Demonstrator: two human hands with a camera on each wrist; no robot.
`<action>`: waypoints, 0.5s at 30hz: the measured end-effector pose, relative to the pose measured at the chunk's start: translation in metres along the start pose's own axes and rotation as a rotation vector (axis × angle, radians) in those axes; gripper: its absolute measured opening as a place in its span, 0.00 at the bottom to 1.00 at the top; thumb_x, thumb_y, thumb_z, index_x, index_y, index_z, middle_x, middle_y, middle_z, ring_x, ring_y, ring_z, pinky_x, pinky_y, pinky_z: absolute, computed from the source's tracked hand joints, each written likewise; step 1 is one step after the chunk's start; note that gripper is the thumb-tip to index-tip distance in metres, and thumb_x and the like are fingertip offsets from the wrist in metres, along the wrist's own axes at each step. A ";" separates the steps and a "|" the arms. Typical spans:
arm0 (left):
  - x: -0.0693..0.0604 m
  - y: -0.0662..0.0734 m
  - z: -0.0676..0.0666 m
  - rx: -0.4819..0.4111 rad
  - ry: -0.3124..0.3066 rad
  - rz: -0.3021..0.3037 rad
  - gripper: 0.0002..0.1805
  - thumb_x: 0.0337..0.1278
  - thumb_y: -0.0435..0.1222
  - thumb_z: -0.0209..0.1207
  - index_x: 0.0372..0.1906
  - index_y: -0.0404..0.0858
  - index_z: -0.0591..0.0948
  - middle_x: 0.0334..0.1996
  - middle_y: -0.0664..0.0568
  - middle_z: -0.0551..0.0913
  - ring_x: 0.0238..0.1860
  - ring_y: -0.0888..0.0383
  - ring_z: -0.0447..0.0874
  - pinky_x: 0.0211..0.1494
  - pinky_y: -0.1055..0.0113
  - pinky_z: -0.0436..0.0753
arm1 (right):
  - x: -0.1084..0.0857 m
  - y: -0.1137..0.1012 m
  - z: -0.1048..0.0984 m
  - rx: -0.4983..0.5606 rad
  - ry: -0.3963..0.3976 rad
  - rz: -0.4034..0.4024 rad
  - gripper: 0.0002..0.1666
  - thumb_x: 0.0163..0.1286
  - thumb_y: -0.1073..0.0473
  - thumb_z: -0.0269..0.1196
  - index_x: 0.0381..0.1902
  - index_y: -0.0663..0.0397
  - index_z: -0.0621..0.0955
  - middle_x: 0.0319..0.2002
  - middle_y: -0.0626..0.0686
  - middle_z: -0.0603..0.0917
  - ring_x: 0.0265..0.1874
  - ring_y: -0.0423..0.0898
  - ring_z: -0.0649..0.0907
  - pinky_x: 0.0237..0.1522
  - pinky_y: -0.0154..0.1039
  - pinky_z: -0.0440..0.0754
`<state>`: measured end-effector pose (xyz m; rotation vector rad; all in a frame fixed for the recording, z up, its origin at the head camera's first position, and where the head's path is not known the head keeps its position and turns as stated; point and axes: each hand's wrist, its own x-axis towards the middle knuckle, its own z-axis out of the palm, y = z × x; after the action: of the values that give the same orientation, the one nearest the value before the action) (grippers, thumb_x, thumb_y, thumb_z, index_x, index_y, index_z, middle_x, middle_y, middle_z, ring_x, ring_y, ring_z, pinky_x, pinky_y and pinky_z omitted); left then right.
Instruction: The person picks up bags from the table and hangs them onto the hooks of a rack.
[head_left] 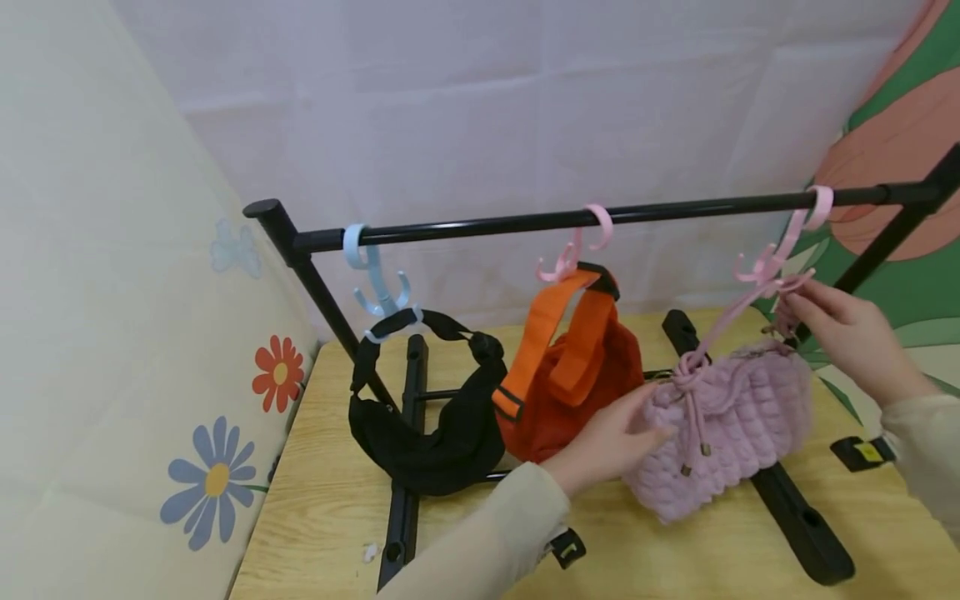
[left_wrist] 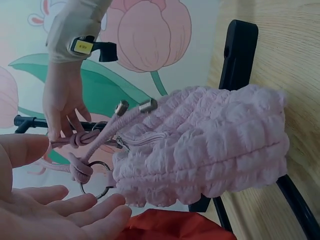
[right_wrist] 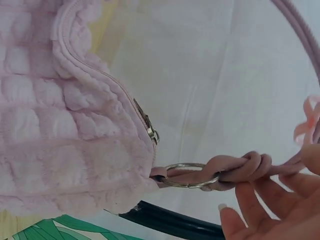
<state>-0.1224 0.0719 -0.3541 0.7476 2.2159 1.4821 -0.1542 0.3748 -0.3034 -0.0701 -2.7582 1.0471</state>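
A puffy pink handbag hangs at the right of the rack, its cord strap caught on the pink hook. With thumb and fingers my right hand holds the strap's right side close to the hook; in the right wrist view the fingers lie at the strap's knot, beside a metal ring. My left hand is at the bag's left end, fingers extended. In the left wrist view these fingers are beside the other ring, gripping nothing.
A black rack bar runs across a wooden table. An orange bag hangs from a middle pink hook, close to my left hand. At the left, a black bag hangs from a blue hook. Rack feet stand below.
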 end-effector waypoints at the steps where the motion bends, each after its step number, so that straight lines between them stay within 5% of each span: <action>1: -0.002 -0.001 -0.001 -0.007 0.007 -0.001 0.31 0.66 0.40 0.59 0.73 0.47 0.65 0.68 0.58 0.67 0.65 0.63 0.66 0.63 0.68 0.69 | -0.002 -0.001 0.001 -0.008 0.007 -0.007 0.34 0.79 0.44 0.40 0.72 0.61 0.62 0.52 0.63 0.76 0.52 0.57 0.71 0.50 0.69 0.66; 7: -0.011 -0.012 -0.004 -0.052 0.037 -0.028 0.32 0.66 0.40 0.59 0.73 0.46 0.65 0.68 0.56 0.68 0.65 0.61 0.67 0.63 0.68 0.68 | -0.010 -0.005 0.006 -0.081 0.030 -0.043 0.31 0.80 0.50 0.43 0.72 0.63 0.61 0.48 0.71 0.75 0.45 0.59 0.72 0.36 0.61 0.70; 15: -0.023 -0.024 -0.007 -0.068 0.045 -0.051 0.33 0.67 0.42 0.58 0.73 0.41 0.63 0.69 0.55 0.67 0.67 0.55 0.67 0.65 0.66 0.67 | -0.018 -0.010 0.008 -0.110 0.078 -0.064 0.35 0.78 0.50 0.49 0.75 0.60 0.56 0.59 0.72 0.69 0.46 0.61 0.69 0.30 0.48 0.71</action>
<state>-0.1139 0.0452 -0.3732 0.6371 2.1881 1.5555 -0.1377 0.3602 -0.3061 -0.0377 -2.7264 0.8581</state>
